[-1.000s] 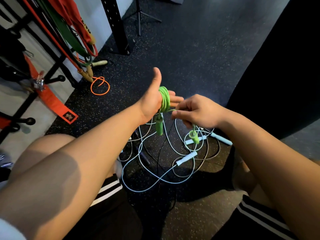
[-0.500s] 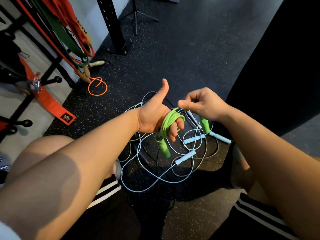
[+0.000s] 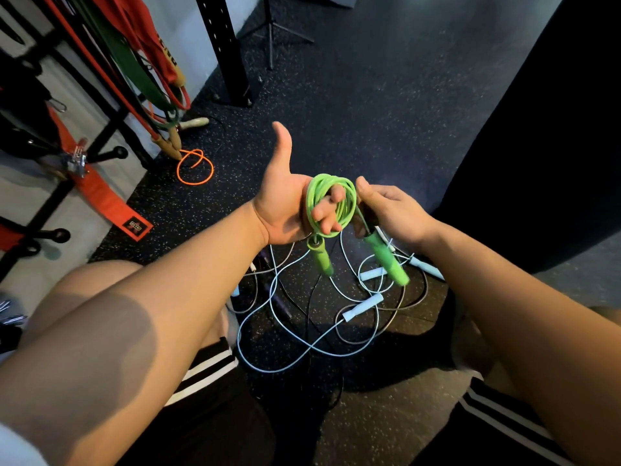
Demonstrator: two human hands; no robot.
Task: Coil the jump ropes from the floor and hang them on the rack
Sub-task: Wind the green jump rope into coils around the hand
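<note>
A green jump rope (image 3: 331,203) is coiled in several loops around the fingers of my left hand (image 3: 289,203), thumb pointing up. One green handle (image 3: 321,257) hangs below that hand. My right hand (image 3: 386,210) pinches the rope's other end, and the second green handle (image 3: 386,260) dangles under it. On the floor beneath lie tangled light blue jump ropes (image 3: 275,331) with pale blue handles (image 3: 363,307), and a dark rope among them. The black rack (image 3: 111,127) with knobbed pegs stands at the left.
Red and green resistance bands (image 3: 134,62) hang on the rack, an orange strap (image 3: 100,196) trails down, and an orange rope loop (image 3: 195,169) lies on the floor. A black upright post (image 3: 228,52) stands behind. A large dark bag (image 3: 537,146) fills the right. My knees flank the ropes.
Both hands have shifted slightly right and up. The green coil now sits open on my left fingers, and the second green handle has swung lower under my right hand.
</note>
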